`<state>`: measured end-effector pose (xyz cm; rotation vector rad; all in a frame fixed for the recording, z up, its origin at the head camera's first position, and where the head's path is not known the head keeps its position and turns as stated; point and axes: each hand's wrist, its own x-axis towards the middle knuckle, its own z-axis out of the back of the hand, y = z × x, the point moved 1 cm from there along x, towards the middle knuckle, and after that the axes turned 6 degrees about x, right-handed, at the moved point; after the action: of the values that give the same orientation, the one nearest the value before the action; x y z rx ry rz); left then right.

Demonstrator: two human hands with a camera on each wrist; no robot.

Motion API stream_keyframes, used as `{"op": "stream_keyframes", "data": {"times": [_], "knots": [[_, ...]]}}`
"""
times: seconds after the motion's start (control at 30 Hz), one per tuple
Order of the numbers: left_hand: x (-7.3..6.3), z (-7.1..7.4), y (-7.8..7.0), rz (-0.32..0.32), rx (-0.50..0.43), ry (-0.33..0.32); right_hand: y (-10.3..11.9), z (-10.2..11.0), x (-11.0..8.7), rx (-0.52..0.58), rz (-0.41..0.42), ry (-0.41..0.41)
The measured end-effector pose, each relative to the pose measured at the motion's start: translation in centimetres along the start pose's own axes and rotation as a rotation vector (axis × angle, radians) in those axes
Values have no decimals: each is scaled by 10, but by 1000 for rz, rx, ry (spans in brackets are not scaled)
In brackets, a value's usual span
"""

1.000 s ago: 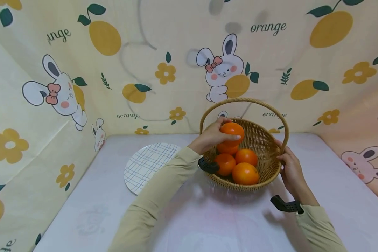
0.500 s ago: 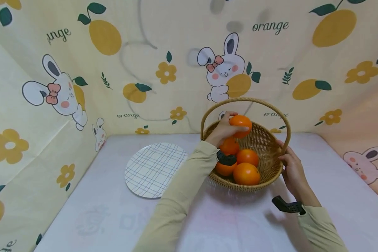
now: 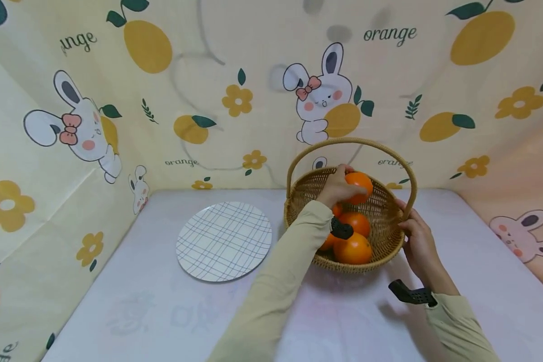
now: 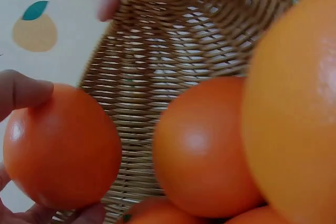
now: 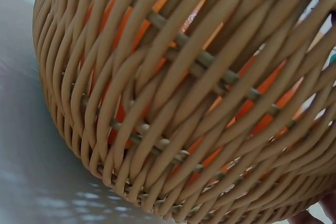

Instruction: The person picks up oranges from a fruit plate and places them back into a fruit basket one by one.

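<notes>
My left hand (image 3: 337,191) holds an orange (image 3: 361,187) inside the back part of a wicker basket (image 3: 387,241). In the left wrist view the thumb presses on top of this orange (image 4: 63,148) and fingertips support it from below. Several more oranges (image 3: 354,249) lie in the basket's front, partly hidden by my left wrist. My right hand (image 3: 418,241) grips the basket's right rim beside the foot of its arched handle (image 3: 350,141). The basket leans with its opening toward me. Through its weave (image 5: 173,93), the right wrist view shows orange patches.
A round white plate (image 3: 223,241) with a blue grid pattern lies left of the basket on the pale tabletop (image 3: 163,317). A printed cloth (image 3: 262,45) with rabbits and fruit rises behind the table and along both sides.
My left hand has moved right with the orange, rising first and then sinking lower into the basket. More of the plate shows now. My right hand has kept its grip on the rim.
</notes>
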<state>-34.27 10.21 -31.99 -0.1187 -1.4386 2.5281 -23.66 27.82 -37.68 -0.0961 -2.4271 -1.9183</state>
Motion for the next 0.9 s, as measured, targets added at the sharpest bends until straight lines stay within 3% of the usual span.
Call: {"op": "stream_keyframes", "data": {"times": [0.2, 0.37, 0.9], "knots": [[3, -12, 7, -14, 159, -2, -1, 0, -1, 5, -4, -14], [3, -18, 8, -20, 204, -5, -2, 2, -1, -15, 4, -10], [6, -26, 7, 57, 335, 30, -2, 1, -1, -9, 11, -35]]}}
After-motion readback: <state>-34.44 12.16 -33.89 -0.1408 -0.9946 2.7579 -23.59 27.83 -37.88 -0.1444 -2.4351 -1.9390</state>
